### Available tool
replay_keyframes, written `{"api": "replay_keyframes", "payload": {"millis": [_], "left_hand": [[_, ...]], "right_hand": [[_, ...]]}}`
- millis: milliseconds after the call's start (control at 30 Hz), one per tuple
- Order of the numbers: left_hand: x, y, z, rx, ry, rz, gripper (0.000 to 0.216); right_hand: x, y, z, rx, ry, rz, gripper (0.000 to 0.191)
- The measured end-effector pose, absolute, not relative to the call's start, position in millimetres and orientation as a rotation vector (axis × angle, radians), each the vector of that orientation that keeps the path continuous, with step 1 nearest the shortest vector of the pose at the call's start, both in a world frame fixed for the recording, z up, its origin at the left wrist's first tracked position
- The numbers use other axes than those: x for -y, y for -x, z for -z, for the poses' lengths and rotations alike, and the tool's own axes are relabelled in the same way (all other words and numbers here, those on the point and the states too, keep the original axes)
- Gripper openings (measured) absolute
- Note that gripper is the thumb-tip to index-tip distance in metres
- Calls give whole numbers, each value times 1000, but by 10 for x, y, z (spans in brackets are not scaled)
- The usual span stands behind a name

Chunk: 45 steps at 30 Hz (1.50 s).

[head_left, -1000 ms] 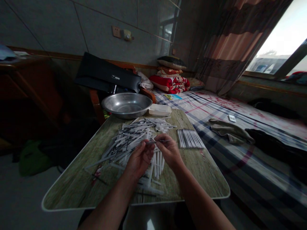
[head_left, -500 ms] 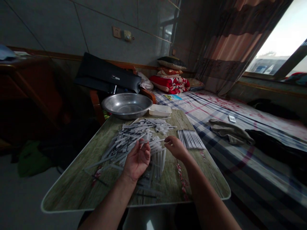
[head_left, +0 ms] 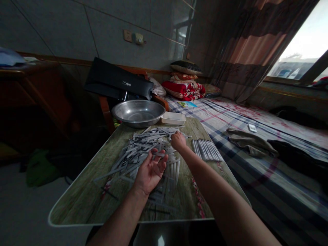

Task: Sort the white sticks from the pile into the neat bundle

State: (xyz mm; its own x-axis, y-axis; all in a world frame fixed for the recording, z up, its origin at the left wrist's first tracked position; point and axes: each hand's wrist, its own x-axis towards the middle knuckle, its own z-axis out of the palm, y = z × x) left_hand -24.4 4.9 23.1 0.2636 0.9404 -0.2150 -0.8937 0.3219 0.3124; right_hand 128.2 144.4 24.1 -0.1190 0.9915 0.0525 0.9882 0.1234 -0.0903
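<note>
At the far left a dark desk [head_left: 30, 85] stands against the wall, and a black case [head_left: 118, 80] leans behind the table [head_left: 82, 198]. A steel bowl [head_left: 138, 112] sits at the table's far edge, with a white tray [head_left: 173, 118] just beside it on the right. A loose heap of pale sticks [head_left: 138, 150] covers the middle of the table. The left hand [head_left: 150, 171] hovers palm-up over the near side of the heap, its fingers half curled and spread; one or two sticks seem to lie across the fingertips, though whether they are gripped or merely behind them cannot be told. The right hand [head_left: 178, 140] reaches further out and rests on the far right part of the heap, knuckles up, fingers bent down among the sticks; what they pinch, if anything, is hidden. Just to its right a tidy row [head_left: 207, 149] of sticks lies side by side near the table's edge. Beyond that a bed [head_left: 256, 160] with a checked sheet holds a crumpled cloth [head_left: 249, 142], and folded quilts [head_left: 186, 89] are stacked at its head.
</note>
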Motion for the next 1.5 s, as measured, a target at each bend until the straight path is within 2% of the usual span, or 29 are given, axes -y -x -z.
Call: {"api": "replay_keyframes", "payload": {"millis": [300,567,633,733,833,1067,1500], "left_hand": [[-45,223,-208,-401,-186,-1256,17],[-63,204,-223,-432,-170,-1325,24],[-80,198,-217,-454,-162,-1353,22],[-97,182,-201,-490,-171,-1370,20],[-96,161,-188,-511,-220,-1375,17],[-75,134,-187,-549,-301,-1359,13],[-58,124,-177,-590,-382,-1356,13]], "right_hand": [[-1541,-1209,-137,2237,2026,-125,30],[-1414,-1313,-249,2119,1799,-346,19],[-1243,-1388,-308,2038,1649,-496,16],[-874,-1497,-410,1629,1096,-1041,11],[-520,-1552,-503,1438,917,-1230,14],[-294,-1476,-445,1392,974,-1081,10],[-256,-1392,-403,1423,974,-1056,11]]}}
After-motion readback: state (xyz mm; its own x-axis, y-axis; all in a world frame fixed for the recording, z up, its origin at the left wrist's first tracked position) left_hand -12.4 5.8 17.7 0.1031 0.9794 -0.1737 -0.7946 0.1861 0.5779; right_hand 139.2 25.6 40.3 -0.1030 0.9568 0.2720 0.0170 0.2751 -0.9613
